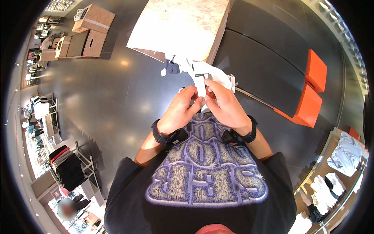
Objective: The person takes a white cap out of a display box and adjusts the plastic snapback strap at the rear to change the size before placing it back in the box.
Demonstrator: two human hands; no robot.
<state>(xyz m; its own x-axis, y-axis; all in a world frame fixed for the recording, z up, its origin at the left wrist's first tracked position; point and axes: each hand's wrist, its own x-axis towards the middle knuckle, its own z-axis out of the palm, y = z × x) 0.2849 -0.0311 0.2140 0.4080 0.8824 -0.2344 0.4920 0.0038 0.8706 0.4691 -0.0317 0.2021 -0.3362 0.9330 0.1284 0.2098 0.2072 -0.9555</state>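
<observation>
My left hand (180,110) and my right hand (227,103) meet in front of my chest. Thumbs and fingertips of both pinch the lower end of a narrow white strip (200,86) that has a dark band near its top. Whether it is a label or folded fabric I cannot make out. Just beyond my fingers hangs white fabric (219,76), with a small tag at its right. A dark navy fabric piece (171,67) with a white tag hangs to the left, against the near edge of a pale wooden display table (175,23). Glare washes out part of this area.
To the right is a long black bench (265,58) with orange blocks (311,109) at its end. A clothes rack (70,167) stands at left, with wooden boxes (93,23) farther back. Shelves of folded clothes (323,191) lie at lower right. A person (70,208) is at lower left.
</observation>
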